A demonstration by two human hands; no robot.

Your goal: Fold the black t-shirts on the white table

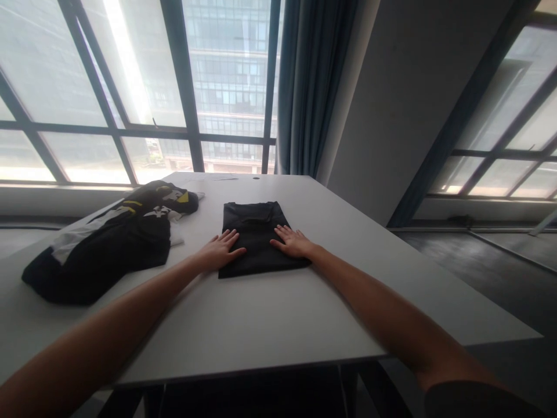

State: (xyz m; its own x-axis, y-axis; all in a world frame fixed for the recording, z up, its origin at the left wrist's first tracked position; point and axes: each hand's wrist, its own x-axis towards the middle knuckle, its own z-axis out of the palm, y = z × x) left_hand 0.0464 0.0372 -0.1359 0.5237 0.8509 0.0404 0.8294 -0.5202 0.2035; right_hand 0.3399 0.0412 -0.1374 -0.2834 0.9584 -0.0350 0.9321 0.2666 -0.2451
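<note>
A black folded garment, seemingly a T-shirt (256,249), lies flat in a neat rectangle, its neckline toward the far side. My left hand (220,249) rests palm down on its left edge, fingers spread. On the opposite edge lies my right hand (292,241), also flat with fingers apart. Neither hand grips the cloth; both only press on it from above. Parts of the garment's side edges are hidden under the hands.
The white table (261,325) bears a loose heap of black, white and yellow clothing (130,244) at left. Beyond its far end are windows (230,69) and a blue-grey curtain (307,87). A grey pillar (400,104) rises behind the right edge.
</note>
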